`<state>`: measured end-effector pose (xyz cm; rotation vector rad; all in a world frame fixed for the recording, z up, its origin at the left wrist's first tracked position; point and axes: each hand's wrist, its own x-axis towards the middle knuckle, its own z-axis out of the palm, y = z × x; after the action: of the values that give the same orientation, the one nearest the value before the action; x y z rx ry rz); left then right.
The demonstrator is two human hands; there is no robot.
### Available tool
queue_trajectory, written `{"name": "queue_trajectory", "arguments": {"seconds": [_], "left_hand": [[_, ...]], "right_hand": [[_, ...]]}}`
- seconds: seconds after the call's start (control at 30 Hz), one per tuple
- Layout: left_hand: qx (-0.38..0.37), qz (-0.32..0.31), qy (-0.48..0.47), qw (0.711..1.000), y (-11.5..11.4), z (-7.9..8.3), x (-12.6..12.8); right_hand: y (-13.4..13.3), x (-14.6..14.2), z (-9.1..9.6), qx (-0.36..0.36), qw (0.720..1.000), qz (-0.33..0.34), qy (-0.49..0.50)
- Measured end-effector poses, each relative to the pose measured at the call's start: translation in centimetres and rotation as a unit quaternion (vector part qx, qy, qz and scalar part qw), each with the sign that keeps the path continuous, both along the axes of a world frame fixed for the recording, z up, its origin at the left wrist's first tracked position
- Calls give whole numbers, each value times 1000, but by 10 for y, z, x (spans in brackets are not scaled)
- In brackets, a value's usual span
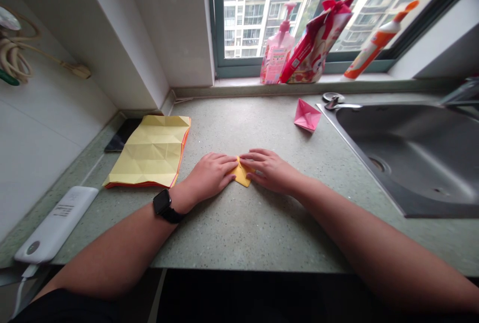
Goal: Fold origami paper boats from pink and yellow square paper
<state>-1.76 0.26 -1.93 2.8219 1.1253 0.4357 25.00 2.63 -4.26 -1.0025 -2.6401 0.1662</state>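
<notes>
A small folded yellow paper (241,176) lies on the speckled counter (239,228) in front of me. My left hand (210,175), with a black watch on its wrist, presses flat on the paper's left side, fingers stretched out. My right hand (268,169) presses on its right side, fingers laid over the fold. Both hands cover most of the paper; only its lower tip shows between them.
A stack of creased yellow and orange sheets (151,152) lies to the left, a dark phone (120,136) behind it. A white power bank (57,224) sits at the near left edge. A pink folded paper figure (307,116) stands beside the steel sink (411,158). Bottles and a red pouch (316,46) line the windowsill.
</notes>
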Motion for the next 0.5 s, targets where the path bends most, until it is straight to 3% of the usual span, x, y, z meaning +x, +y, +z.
{"name": "queue_trajectory", "arguments": {"seconds": [0.5], "left_hand": [[12, 54, 51, 997, -3, -3, -1]], "right_hand": [[4, 7, -9, -27, 997, -49, -54]]}}
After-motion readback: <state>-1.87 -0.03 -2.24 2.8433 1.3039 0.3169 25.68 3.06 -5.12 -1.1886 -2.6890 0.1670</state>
